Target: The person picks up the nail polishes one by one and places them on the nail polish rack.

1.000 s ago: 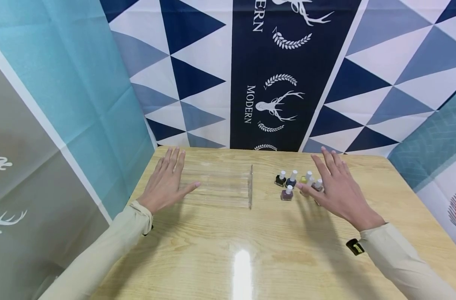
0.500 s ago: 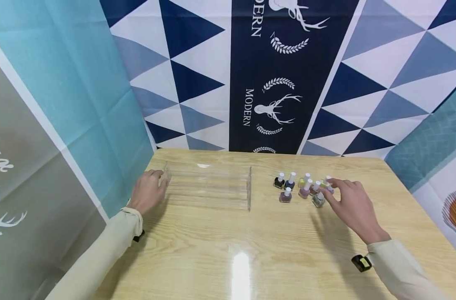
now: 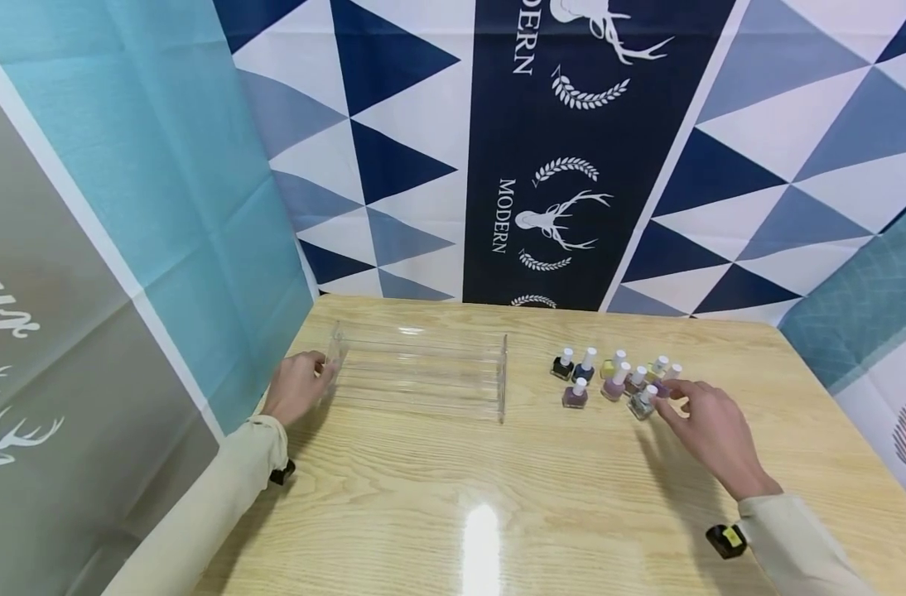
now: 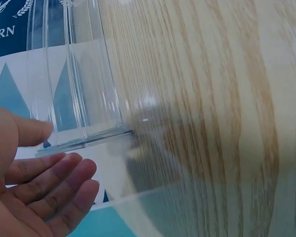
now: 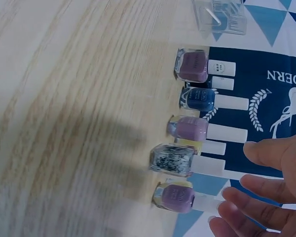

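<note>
A clear acrylic rack (image 3: 423, 372) with stepped tiers lies on the table's left half. My left hand (image 3: 296, 386) holds its left end panel (image 4: 89, 140), thumb on the inner side and fingers on the outer. On the right, my right hand (image 3: 714, 426) reaches in at a cluster of nail polish bottles with white caps, its thumb and fingers spread apart. Its fingertips are right at the cap of a purple nail polish bottle (image 5: 176, 198). The thumb is near a speckled nail polish bottle (image 5: 171, 159).
Left of the cluster stand a black bottle (image 3: 561, 367), a dark blue bottle (image 3: 583, 371) and a dark purple bottle (image 3: 575, 398). Patterned cloth (image 3: 401, 165) hangs behind the wooden table (image 3: 393, 497) and along its left side. Light glares off the table front.
My left hand has come down from above the rack to its left end panel. My right hand has lowered from over the bottles to their right side, its fingers drawn in.
</note>
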### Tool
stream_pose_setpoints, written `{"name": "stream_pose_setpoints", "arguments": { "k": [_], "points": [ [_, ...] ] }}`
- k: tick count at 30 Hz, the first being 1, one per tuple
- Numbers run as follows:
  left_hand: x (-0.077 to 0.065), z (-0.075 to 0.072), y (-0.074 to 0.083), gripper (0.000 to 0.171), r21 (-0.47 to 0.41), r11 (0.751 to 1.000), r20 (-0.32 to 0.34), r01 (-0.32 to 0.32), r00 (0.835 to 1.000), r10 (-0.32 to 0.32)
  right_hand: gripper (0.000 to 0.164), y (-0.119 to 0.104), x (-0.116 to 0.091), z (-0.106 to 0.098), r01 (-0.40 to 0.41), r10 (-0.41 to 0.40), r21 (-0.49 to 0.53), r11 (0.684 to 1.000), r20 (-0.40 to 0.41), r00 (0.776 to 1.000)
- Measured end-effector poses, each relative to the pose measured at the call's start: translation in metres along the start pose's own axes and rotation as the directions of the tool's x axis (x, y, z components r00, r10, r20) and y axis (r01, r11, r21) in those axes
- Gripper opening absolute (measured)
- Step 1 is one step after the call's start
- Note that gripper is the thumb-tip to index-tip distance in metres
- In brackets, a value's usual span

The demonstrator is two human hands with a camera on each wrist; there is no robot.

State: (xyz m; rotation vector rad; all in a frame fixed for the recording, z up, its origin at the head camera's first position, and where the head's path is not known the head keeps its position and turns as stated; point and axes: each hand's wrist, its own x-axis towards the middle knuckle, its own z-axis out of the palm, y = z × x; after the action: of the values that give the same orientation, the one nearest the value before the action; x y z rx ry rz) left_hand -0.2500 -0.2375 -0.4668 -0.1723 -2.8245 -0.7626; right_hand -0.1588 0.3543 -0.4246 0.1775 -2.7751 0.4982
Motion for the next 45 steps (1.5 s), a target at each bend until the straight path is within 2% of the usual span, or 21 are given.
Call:
{"name": "stream_pose_setpoints", "arguments": {
  "k": [9,15,26,33,45],
  "points": [
    [-0.001,0.000,-0.002,0.024,-0.064,0.998,0.016,0.001,1.000,0.000,0.036,0.006,-0.001,0.008,-0.023,0.023,0.050,0.998,0.002,1.000],
    [-0.001,0.000,-0.004,0.020,-0.055,0.998,0.029,0.012,1.000,-0.011,0.032,0.008,0.001,0.011,-0.019,0.020,0.066,0.998,-0.020,1.000],
    [-0.002,0.000,-0.008,0.017,-0.060,0.998,0.009,0.034,0.999,-0.034,0.032,0.011,0.006,0.019,-0.005,0.006,0.064,0.998,-0.017,1.000],
    [0.000,0.000,-0.007,0.016,-0.046,0.999,-0.002,0.024,1.000,-0.024,0.028,0.013,0.010,0.024,0.010,-0.007,0.054,0.998,-0.056,0.998],
    [0.001,-0.001,-0.008,0.011,-0.040,0.999,0.002,0.031,1.000,-0.031,0.020,0.020,0.016,0.035,0.003,0.000,0.043,0.999,-0.065,0.998]
  ]
}}
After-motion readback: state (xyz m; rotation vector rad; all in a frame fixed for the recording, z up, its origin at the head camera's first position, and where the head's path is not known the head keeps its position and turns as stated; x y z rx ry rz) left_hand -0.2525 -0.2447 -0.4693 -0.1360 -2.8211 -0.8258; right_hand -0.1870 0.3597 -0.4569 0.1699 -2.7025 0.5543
